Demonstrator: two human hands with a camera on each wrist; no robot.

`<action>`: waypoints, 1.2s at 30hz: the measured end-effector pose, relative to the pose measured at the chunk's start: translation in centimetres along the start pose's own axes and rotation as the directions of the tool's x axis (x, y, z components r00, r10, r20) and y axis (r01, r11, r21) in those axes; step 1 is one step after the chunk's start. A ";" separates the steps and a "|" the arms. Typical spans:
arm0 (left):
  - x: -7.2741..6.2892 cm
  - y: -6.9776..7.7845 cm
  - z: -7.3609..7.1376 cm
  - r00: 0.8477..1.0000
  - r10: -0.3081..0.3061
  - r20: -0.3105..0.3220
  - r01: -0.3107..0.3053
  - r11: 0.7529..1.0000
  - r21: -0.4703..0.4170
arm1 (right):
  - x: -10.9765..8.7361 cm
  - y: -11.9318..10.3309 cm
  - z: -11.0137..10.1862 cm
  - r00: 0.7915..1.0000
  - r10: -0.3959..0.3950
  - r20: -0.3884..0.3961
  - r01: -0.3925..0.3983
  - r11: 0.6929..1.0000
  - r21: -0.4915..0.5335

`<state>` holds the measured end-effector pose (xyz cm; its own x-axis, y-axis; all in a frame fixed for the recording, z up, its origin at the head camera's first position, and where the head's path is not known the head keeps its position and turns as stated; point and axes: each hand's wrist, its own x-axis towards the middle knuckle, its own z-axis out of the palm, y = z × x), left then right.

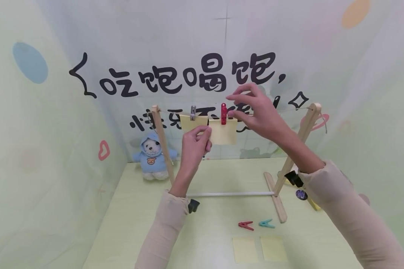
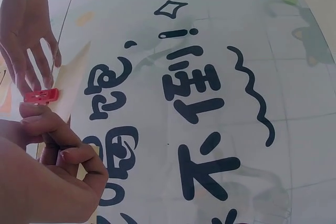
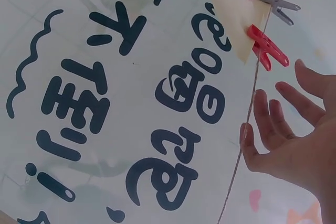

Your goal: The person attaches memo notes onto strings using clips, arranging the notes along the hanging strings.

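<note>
Two pale yellow paper notes hang side by side from a string (image 3: 255, 80). A grey clothespin (image 1: 193, 113) holds the left note (image 1: 185, 123), and a red clothespin (image 1: 223, 114) clamps the top of the right note (image 1: 223, 136). My left hand (image 1: 194, 145) pinches the right note at its left edge, overlapping the left note in the head view. Beside the red clothespin, my right hand (image 1: 256, 112) is raised with spread, slightly bent fingers. The right wrist view shows a gap between those fingers (image 3: 283, 121) and the red clothespin (image 3: 268, 48).
The string spans a wooden frame with a left post (image 1: 162, 140), a right post (image 1: 299, 138) and a white crossbar (image 1: 232, 194). On the table lie a red clothespin (image 1: 246, 225), a teal clothespin (image 1: 266, 223) and two notes (image 1: 245, 250). A plush toy (image 1: 152, 158) sits back left.
</note>
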<state>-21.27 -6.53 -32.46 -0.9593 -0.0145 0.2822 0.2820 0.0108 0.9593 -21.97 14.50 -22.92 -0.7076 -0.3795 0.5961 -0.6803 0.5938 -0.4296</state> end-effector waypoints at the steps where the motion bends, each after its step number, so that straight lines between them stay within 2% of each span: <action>1: 0.0 -0.1 0.0 1.000 -0.001 0.001 0.001 1.000 0.000 | -0.3 0.1 -0.2 1.000 -0.004 -0.023 0.004 1.000 0.008; 6: 0.0 -0.5 0.4 1.000 -0.009 0.012 0.009 1.000 -0.002 | -2.6 0.0 -1.3 0.984 -0.076 -0.162 0.079 0.997 0.011; 9: 0.0 -0.7 0.5 1.000 -0.011 0.003 0.011 1.000 0.009 | -4.3 -0.2 -2.1 0.969 -0.117 -0.216 0.121 0.993 0.002; 11: -0.1 -0.8 0.5 1.000 -0.009 -0.007 0.009 1.000 0.019 | -5.5 -0.4 -2.7 0.965 -0.114 -0.237 0.121 0.993 0.015; 18: -0.8 -2.0 0.2 0.999 -0.021 -0.032 0.023 0.999 0.043 | -10.0 -0.4 -3.4 0.964 -0.107 -0.244 0.120 0.992 0.037; 22: -1.2 -3.0 0.0 0.999 -0.031 -0.036 0.032 0.999 0.039 | -12.9 0.7 -3.0 0.969 -0.089 -0.230 0.103 0.993 0.050; 26: -1.7 -4.4 0.1 0.999 -0.034 -0.009 0.035 0.999 0.025 | -15.7 2.0 -2.3 0.974 -0.055 -0.218 0.068 0.996 0.053; 29: -2.5 -6.0 0.4 0.999 -0.028 0.029 0.027 0.999 0.037 | -17.6 2.9 -1.8 0.979 -0.014 -0.205 0.024 0.999 0.045; 32: -3.8 -8.2 0.9 0.992 -0.041 0.123 0.029 0.994 0.102 | -19.4 3.5 -1.3 0.980 0.062 -0.189 -0.056 0.998 0.038; 34: -5.0 -10.0 1.4 0.975 -0.075 0.211 0.037 0.983 0.178 | -20.7 3.9 -0.9 0.977 0.121 -0.177 -0.115 0.992 0.043; 36: -6.5 -11.9 1.7 0.946 -0.142 0.293 0.061 0.961 0.268 | -21.9 4.3 -0.4 0.971 0.173 -0.167 -0.166 0.985 0.053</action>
<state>-18.39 -4.84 -45.73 -0.9521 0.2774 0.1288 0.2078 0.2776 0.9380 -9.35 25.62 -37.55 -0.7725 -0.1475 0.6176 -0.5627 0.6098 -0.5582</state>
